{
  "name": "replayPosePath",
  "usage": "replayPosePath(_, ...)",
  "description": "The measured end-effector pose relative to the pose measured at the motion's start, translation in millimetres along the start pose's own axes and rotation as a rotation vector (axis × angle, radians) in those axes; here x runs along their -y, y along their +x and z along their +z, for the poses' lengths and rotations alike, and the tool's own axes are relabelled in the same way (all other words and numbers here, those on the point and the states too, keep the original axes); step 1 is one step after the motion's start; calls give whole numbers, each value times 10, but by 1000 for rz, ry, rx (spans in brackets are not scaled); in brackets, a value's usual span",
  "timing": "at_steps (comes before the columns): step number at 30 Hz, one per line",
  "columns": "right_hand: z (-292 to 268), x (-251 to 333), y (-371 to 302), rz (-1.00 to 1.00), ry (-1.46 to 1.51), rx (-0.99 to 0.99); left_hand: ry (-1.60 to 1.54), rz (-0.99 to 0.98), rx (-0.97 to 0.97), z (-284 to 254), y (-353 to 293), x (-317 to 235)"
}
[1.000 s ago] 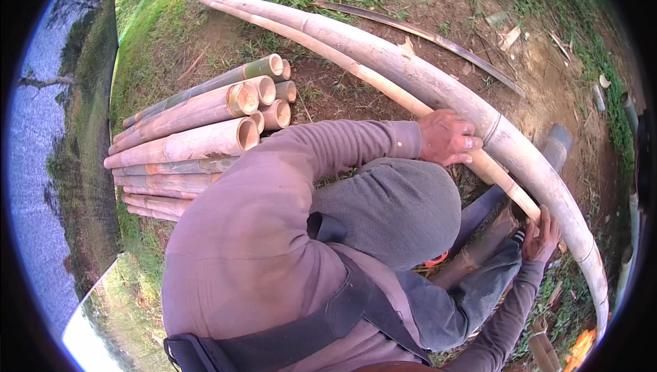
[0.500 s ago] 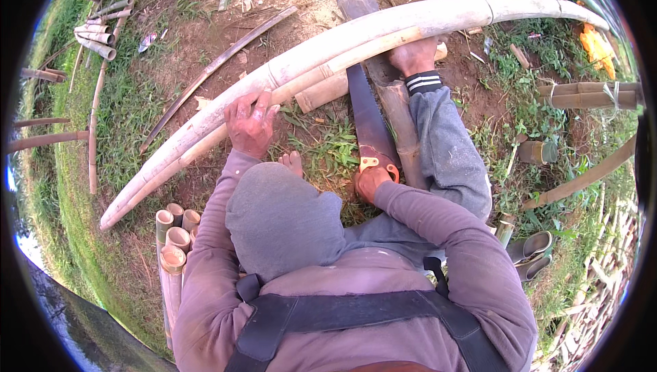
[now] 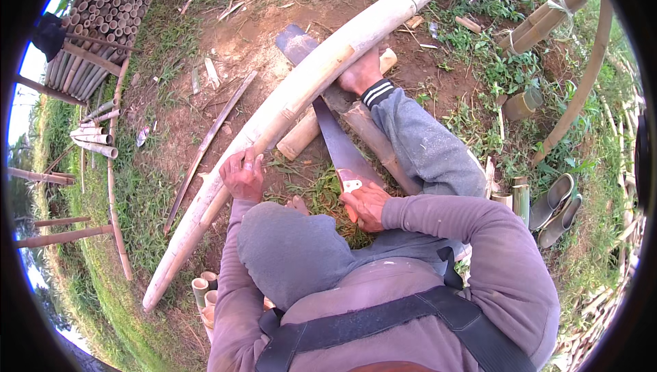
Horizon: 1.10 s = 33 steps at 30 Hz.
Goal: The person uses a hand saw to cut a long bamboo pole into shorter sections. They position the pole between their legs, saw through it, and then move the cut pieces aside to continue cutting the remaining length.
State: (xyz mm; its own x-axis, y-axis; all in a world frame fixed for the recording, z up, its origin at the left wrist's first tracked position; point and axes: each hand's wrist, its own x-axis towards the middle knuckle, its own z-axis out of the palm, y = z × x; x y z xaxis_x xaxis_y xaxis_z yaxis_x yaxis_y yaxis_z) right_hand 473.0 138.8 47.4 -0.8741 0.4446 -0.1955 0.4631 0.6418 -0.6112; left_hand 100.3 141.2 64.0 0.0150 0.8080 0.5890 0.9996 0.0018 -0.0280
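My left hand (image 3: 243, 175) is closed over the near part of a long, pale bamboo pole (image 3: 308, 88), which slants from lower left to upper right. In my right hand (image 3: 367, 206) is the orange handle of a handsaw (image 3: 339, 140). Its dark blade points away from me, and its far end is hidden at the pole. Beneath the pole lie a short bamboo piece (image 3: 299, 136) and a thicker, darker bamboo length (image 3: 380, 143). My bare foot (image 3: 363, 74) presses against the bamboo beside the pole.
A thin bamboo strip (image 3: 209, 149) lies left of the pole. Upright cut bamboo tubes (image 3: 200, 284) stand by my left arm. Boots (image 3: 553, 201) rest at right, below a tied bamboo rail (image 3: 547, 19). Stacked bamboo (image 3: 113, 13) fills the far left.
The view has turned, so the pole slants more steeply and more of the left-hand stack shows. My left hand stays on the pole and my right hand stays on the saw handle.
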Motion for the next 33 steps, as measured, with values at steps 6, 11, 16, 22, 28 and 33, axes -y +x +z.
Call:
replayPosePath(6,-1031,466,-417,189,429,-540,-4,-6,-5,104,-115,158)
replayPosePath(11,-1310,535,-888,187,522,-667,-58,-59,0,-94,-220,193)
replayPosePath(16,-1097,219,-1317,173,518,-622,-129,-109,99,-213,-97,202)
replayPosePath(22,-1125,208,-991,-68,204,-411,-231,-58,266,-586,-213,225)
replayPosePath(28,-1124,165,-733,-88,227,-409,-152,-71,444,-869,23,217)
replayPosePath(33,-946,4,-723,-50,337,-381,-182,-47,440,-925,31,153)
